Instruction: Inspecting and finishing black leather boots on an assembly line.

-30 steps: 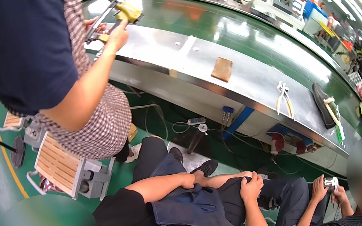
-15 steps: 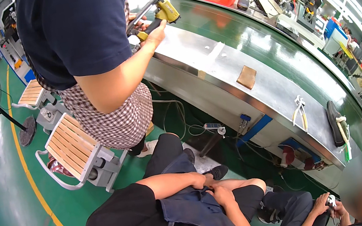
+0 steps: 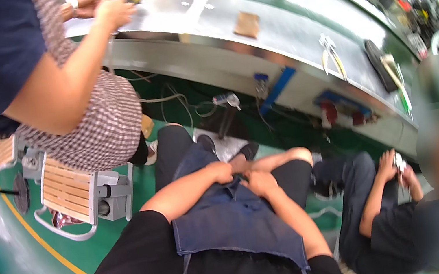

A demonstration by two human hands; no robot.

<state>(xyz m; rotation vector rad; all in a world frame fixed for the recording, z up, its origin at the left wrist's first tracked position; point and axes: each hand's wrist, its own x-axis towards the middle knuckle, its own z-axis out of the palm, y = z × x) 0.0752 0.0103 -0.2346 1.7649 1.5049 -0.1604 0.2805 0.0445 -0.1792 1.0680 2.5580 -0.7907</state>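
Two bare hands meet over the lap, the left hand (image 3: 219, 173) and right hand (image 3: 261, 182) close beside each other at the far part of a navy apron (image 3: 229, 226). Their fingers are curled inward; whether they pinch the cloth or merely rest on it, I cannot tell. Soft and matte, the apron hangs from the chest between the forearms, probably worn to shield the clothes, and puckers near the fingers.

Well beyond the fingers runs a smooth, shiny metal tabletop (image 3: 295, 35). On it, ahead and right of them, lie pliers (image 3: 328, 58) with slim, splayed handles, presumably set flat to stay put. Farther right is a long dark piece (image 3: 378, 63); almost straight ahead, a flat brown pad (image 3: 246, 24). Left of the fingers stands a pale slatted seat (image 3: 68, 187).
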